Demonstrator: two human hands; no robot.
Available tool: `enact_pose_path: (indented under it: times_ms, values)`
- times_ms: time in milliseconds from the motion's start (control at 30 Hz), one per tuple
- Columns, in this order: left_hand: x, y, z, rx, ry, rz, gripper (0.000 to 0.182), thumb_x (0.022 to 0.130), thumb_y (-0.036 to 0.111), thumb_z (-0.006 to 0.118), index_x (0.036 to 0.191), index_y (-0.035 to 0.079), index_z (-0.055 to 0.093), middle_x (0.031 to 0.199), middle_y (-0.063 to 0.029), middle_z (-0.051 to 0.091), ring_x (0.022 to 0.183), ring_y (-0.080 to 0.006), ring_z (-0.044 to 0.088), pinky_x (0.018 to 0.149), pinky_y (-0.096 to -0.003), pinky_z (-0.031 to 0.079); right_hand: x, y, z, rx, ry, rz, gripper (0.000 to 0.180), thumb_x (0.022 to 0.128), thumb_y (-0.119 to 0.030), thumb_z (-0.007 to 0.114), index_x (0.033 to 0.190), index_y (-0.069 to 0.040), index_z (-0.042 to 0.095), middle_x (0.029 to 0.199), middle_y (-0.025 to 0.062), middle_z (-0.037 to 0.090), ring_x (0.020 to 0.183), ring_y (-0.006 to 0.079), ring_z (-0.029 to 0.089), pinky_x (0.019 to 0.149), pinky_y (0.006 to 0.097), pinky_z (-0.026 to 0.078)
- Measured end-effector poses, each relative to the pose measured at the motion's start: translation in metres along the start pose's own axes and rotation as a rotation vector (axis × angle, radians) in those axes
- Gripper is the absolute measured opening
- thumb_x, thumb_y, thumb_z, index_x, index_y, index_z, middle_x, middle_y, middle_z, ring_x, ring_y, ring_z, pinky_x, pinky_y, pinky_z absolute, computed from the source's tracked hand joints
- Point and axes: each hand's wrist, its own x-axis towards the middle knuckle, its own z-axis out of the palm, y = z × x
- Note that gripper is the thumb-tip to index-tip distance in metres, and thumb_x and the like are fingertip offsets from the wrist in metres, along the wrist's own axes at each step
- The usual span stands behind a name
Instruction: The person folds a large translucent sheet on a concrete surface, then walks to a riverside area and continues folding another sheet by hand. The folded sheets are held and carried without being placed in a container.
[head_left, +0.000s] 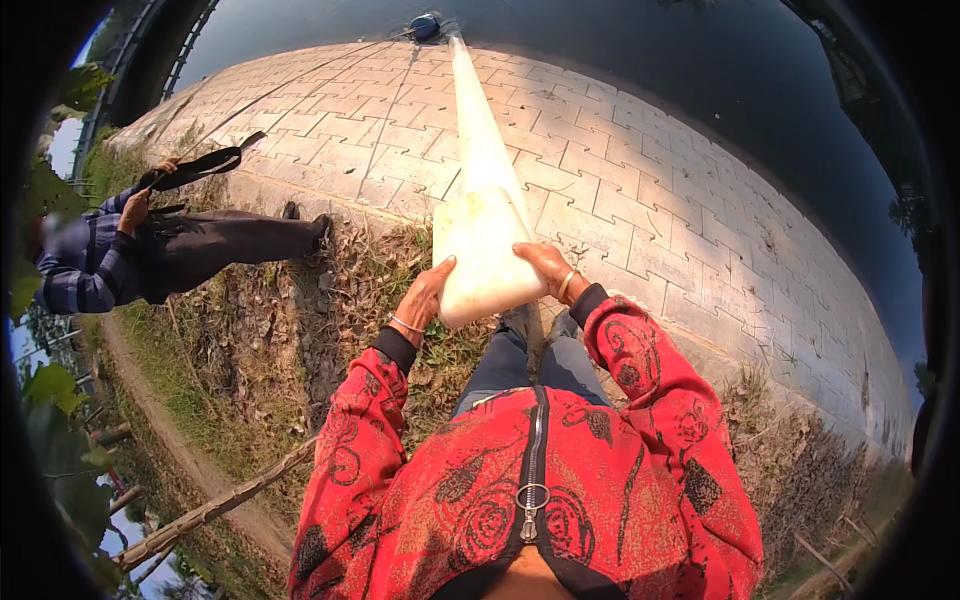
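Observation:
Both hands grip a broad, smooth, off-white piece (487, 251) with rounded corners in front of my legs. I cannot tell whether it is the folded end of a hose or a separate plastic container. My left hand (429, 291) holds its left edge, thumb on top. On its right edge is my right hand (547, 268), thumb also on the upper face. A long white hose (480, 127) runs from behind this piece down the paved slope to the water. Beside the hose's far end, a dark blue rounded object (425, 28) sits in the water.
Interlocking concrete blocks (637, 180) slope down to dark water (637, 60). At left stands a person (135, 247) holding a black strap (202, 165). A thin rope (300, 73) leads toward the blue object. Dry leaves and grass (255, 337) cover the bank, with a wooden pole (217, 506) behind.

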Motion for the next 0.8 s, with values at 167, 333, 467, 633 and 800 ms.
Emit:
enact_pose_path:
  times_ms: [167,333,467,633,800]
  values:
    - [-0.005,-0.075,-0.033,-0.496,-0.116,-0.025,0.049,0.099,0.036,0.056,0.128,-0.003,0.054,0.113,-0.0136,0.067,0.094,-0.0215,0.067,0.078,-0.0355,0.057,-0.019,0.022,-0.032,-0.032,0.1,-0.009,0.035,0.092,-0.023,0.06,0.114,0.004,0.058,0.103,0.012,0.066,0.087,0.0208,0.066,0.076,0.0341,0.054]
    - [-0.051,-0.098,-0.004,0.459,0.162,0.5,0.087,0.082,0.016,0.076,0.152,0.008,0.026,0.142,-0.0155,0.047,0.129,-0.0283,0.05,0.106,-0.0397,0.043,-0.057,-0.012,-0.041,-0.023,0.075,-0.046,0.033,0.097,-0.023,0.055,0.117,0.003,0.056,0.105,0.0109,0.064,0.089,0.019,0.065,0.077,0.0322,0.054]
    - [-0.045,-0.065,0.033,0.825,0.211,0.831,0.113,0.073,0.037,0.081,0.156,0.011,0.01,0.158,-0.0195,0.019,0.146,-0.0357,0.02,0.117,-0.0487,0.02,-0.1,-0.052,-0.034,-0.04,0.096,-0.007,0.036,0.097,-0.024,0.055,0.12,0.003,0.055,0.108,0.0118,0.064,0.091,0.0181,0.066,0.079,0.0317,0.055]
    - [0.007,0.011,0.053,1.077,0.166,1.321,0.118,0.066,0.044,0.084,0.156,0.016,0.012,0.159,-0.0193,0.015,0.147,-0.0368,0.018,0.116,-0.0582,0.012,-0.139,-0.103,-0.026,-0.108,0.113,0.062,0.041,0.097,-0.025,0.055,0.126,0.003,0.052,0.114,0.0137,0.064,0.095,0.0188,0.066,0.081,0.0318,0.056]
    - [0.006,0.057,0.082,1.076,-0.033,1.663,0.12,0.053,0.021,0.087,0.153,0.015,0.021,0.158,-0.0186,0.02,0.147,-0.036,0.019,0.119,-0.0563,0.007,-0.185,-0.132,-0.018,-0.186,0.114,0.068,0.044,0.096,-0.022,0.056,0.132,0.003,0.049,0.119,0.014,0.063,0.098,0.0192,0.066,0.085,0.0312,0.055]
